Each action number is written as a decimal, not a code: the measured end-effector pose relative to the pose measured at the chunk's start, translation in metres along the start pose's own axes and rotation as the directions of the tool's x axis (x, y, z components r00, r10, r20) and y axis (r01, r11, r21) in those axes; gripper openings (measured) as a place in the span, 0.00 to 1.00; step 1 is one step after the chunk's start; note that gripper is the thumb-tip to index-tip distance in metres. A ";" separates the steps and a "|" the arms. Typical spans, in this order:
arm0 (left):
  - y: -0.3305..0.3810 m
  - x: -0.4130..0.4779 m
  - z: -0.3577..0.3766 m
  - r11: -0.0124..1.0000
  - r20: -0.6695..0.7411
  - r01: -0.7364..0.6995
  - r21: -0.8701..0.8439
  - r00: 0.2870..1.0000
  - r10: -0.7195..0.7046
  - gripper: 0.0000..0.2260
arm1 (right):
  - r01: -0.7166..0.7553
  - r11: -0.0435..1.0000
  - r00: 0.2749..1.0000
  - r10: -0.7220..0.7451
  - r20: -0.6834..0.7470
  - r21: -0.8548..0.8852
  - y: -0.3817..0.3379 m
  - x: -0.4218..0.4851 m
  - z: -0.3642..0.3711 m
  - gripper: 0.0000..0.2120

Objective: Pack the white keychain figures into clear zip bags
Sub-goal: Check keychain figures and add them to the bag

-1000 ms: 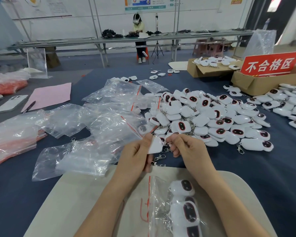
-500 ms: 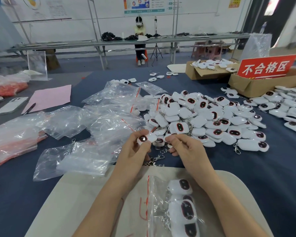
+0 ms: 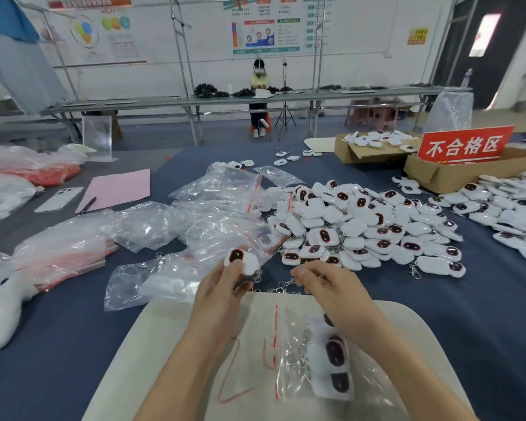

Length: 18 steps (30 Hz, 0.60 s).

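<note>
- Keychain figure (image 3: 241, 259): white, rounded, with a dark oval face ringed in red; gripped by the left hand (image 3: 225, 288) above the blue table (image 3: 58, 314)
- its metal chain (image 3: 278, 289) trails rightward to the right hand (image 3: 325, 287), whose curled fingers pinch it
- clear zip bag (image 3: 286, 338) with a red seal line lies on the pale board (image 3: 164, 344), holding more figures stacked face up
- loose pile of figures (image 3: 362, 226) sits beyond the hands; empty bags (image 3: 225, 205) lie to its left
</note>
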<state>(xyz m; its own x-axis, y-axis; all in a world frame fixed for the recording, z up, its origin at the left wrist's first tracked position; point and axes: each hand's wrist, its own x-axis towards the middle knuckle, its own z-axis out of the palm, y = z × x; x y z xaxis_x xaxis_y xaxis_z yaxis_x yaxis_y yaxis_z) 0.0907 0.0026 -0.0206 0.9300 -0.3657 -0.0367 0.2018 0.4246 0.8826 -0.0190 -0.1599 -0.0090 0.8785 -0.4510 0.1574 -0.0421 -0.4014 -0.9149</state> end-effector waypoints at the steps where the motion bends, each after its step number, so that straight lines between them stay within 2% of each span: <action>1: 0.002 -0.005 -0.002 1.000 0.005 0.009 0.004 1.000 -0.009 0.08 | -0.002 0.999 1.000 0.002 -0.014 -0.036 -0.001 -0.006 0.000 0.08; 5: 0.014 -0.027 -0.012 0.994 0.114 0.095 0.054 0.988 -0.100 0.11 | 0.012 0.998 0.994 -0.019 -0.109 -0.061 0.004 -0.031 0.006 0.08; 7: 0.020 -0.035 -0.019 0.965 0.135 0.143 0.218 0.975 -0.175 0.11 | -0.007 0.999 0.992 0.002 -0.126 -0.041 0.009 -0.037 0.009 0.08; 10: 0.027 -0.044 -0.026 0.827 0.165 0.155 0.540 0.944 -0.284 0.11 | -0.043 0.999 0.991 0.045 -0.125 0.015 0.015 -0.041 0.009 0.09; 12: 0.031 -0.049 -0.026 0.749 0.243 0.125 0.651 0.900 -0.362 0.10 | -0.051 0.997 0.991 0.057 -0.119 0.051 0.016 -0.042 0.008 0.10; 14: 0.035 -0.055 -0.021 0.689 0.334 0.080 0.720 0.830 -0.446 0.10 | -0.053 0.998 0.992 0.057 -0.111 0.037 0.015 -0.045 0.006 0.11; 15: 0.034 -0.056 -0.018 0.674 0.344 0.071 0.735 0.818 -0.461 0.09 | -0.052 0.998 0.992 0.055 -0.110 0.030 0.016 -0.044 0.006 0.12; 18: 0.032 -0.059 -0.011 0.694 0.270 0.130 0.708 0.858 -0.436 0.06 | -0.041 0.998 0.992 0.045 -0.118 0.039 0.014 -0.046 0.006 0.14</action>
<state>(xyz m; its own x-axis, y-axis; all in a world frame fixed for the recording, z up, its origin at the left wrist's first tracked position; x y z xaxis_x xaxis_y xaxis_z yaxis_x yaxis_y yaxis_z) 0.0456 0.0464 0.0048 0.6272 -0.7230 -0.2895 0.0432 -0.3388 0.9399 -0.0571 -0.1405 -0.0316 0.8135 -0.5595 0.1587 -0.0595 -0.3515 -0.9343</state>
